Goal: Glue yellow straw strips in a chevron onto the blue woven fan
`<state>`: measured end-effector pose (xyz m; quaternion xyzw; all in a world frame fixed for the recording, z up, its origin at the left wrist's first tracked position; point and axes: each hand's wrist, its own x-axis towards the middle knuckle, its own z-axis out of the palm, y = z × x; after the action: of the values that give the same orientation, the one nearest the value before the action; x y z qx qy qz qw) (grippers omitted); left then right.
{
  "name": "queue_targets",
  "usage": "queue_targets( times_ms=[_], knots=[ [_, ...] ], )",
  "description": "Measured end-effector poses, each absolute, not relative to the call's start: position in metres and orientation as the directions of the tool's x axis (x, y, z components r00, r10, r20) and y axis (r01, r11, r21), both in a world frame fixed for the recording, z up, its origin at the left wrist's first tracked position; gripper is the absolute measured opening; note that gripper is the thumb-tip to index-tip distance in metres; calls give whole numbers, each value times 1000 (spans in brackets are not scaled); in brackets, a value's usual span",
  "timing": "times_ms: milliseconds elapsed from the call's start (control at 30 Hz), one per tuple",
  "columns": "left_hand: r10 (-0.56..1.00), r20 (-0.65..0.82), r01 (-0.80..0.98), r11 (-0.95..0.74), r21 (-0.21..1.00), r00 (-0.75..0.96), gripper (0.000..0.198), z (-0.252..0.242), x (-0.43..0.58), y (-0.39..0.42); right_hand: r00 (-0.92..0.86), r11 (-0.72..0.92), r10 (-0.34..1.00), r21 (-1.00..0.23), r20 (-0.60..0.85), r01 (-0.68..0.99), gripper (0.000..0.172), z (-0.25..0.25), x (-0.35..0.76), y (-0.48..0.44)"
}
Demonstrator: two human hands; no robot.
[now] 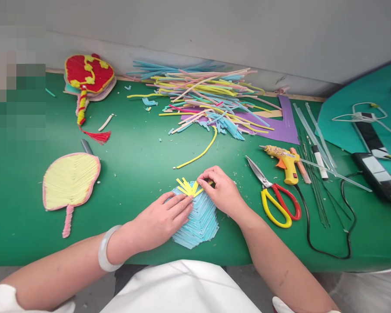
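Several short, yellow, fuzzy strips [190,190] on upper end of blue, ribbed, broad panel [200,221], lying on green tabletop [133,161]. Left hand [163,217] unclenched, flat across panel; right hand [222,191] pinching one strip.

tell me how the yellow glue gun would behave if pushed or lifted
The yellow glue gun lies on its side, so it probably won't roll. Its black cord may drag when lifted, and the long clear glue stick jutting from its rear could snag.
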<state>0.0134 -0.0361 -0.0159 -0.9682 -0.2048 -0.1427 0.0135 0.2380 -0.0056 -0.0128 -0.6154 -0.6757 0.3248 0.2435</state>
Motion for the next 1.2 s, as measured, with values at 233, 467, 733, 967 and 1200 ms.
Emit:
queue_targets(
  times_ms=[233, 467, 733, 967, 1200],
  knots=[
    [387, 276, 396, -918, 25, 880, 26, -15, 14, -36, -133, 40, 989, -744, -66, 667, 9, -12, 238, -5],
    [390, 259, 396, -918, 33, 883, 29, -19, 13, -37, -132, 35, 989, -737, -74, 675, 9, -13, 236, -4],
    [392, 253, 396, -917, 35, 885, 30, -20, 12, -37, -129, 39, 989, -738, -66, 673, 9, -13, 236, -3],
    [380, 283, 392, -920, 12, 881, 26, -13, 15, -36, -133, 33, 989, -789, -63, 614, 11, -14, 240, -4],
    [394, 272, 400, -916, 35, 878, 30, -16, 12, -39, -140, 45, 989, -792, -51, 608, 13, -14, 240, -4]
  ],
)
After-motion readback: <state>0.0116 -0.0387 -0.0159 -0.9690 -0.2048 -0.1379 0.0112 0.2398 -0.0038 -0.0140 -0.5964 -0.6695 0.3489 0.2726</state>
